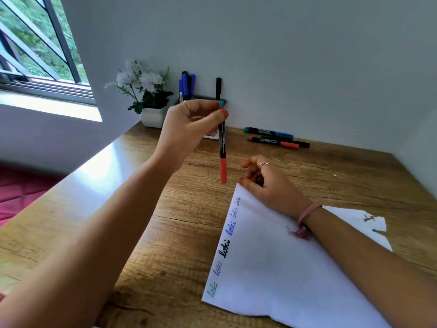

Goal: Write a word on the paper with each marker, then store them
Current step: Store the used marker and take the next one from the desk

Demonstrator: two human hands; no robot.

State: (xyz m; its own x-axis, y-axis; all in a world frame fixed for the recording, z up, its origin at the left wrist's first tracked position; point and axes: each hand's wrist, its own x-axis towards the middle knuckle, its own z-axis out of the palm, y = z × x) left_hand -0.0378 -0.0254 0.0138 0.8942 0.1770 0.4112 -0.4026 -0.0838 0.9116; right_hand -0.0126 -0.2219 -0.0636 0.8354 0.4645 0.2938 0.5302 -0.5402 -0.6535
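Note:
My left hand [189,129] is raised above the desk and pinches a thin black marker with a red cap [222,147], held nearly upright with the red cap pointing down. My right hand [267,183] rests at the top corner of the white paper [283,268], fingers loosely curled and holding nothing. Along the paper's left edge the word "loki" [227,247] is written several times in green, blue and black. Three markers [276,138] lie on the desk by the wall. A holder [186,87] behind my left hand has blue and black markers standing in it.
A white pot with white flowers [146,95] stands at the desk's back left corner. The wooden desk [165,233] meets a wall behind and to the right. A window is at the upper left. The paper's right edge is torn, with dark marks.

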